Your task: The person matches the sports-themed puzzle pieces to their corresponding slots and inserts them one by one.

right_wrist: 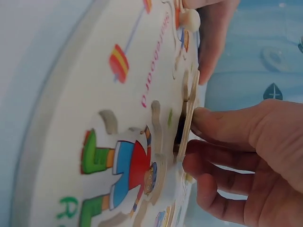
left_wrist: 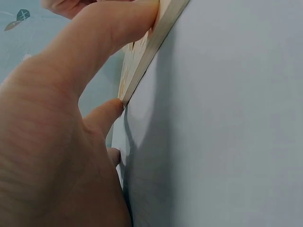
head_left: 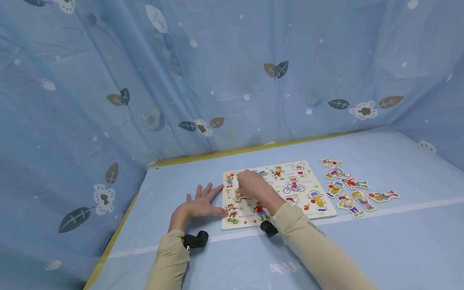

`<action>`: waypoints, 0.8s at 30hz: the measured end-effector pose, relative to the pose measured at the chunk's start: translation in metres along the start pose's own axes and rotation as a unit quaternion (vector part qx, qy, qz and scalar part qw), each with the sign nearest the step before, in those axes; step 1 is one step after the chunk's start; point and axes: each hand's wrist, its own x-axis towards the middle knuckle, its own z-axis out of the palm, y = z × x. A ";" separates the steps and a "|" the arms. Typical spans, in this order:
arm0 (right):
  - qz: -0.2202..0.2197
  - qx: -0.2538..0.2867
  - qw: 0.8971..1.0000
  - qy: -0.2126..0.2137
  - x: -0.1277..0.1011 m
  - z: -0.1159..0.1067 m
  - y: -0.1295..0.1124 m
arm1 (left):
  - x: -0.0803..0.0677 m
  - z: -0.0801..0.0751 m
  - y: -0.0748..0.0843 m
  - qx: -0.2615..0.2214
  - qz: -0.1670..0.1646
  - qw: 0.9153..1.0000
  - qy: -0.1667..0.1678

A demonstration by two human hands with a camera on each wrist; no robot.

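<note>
A wooden puzzle board with pictures of children at sports lies on the table. My right hand is over its left half and pinches a thin wooden puzzle piece between thumb and fingers. The piece stands tilted over a cut-out, one edge raised; its face is mostly hidden. My left hand has its fingers spread beside the board, with thumb and a fingertip against the left edge. Near that thumb, a skateboarder piece with a round knob sits in the board.
Several loose puzzle pieces lie in a cluster right of the board, one piece farther right. A pale blue cloth covers the table. Blue patterned curtains hang behind and at the left. Each wrist wears a small black camera.
</note>
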 end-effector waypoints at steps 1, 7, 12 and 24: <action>0.001 -0.001 1.000 0.002 0.001 0.001 0.000 | 0.000 0.000 0.000 0.001 -0.001 1.000 0.000; 0.025 -0.001 1.000 -0.002 0.003 0.005 -0.002 | 0.000 0.001 -0.001 0.003 0.000 1.000 -0.001; 0.026 -0.011 1.000 0.014 0.003 0.004 -0.006 | -0.001 -0.003 0.002 0.004 0.003 1.000 0.003; 0.021 -0.022 0.999 0.037 -0.005 0.013 -0.002 | -0.003 0.003 0.000 -0.003 0.013 1.000 0.015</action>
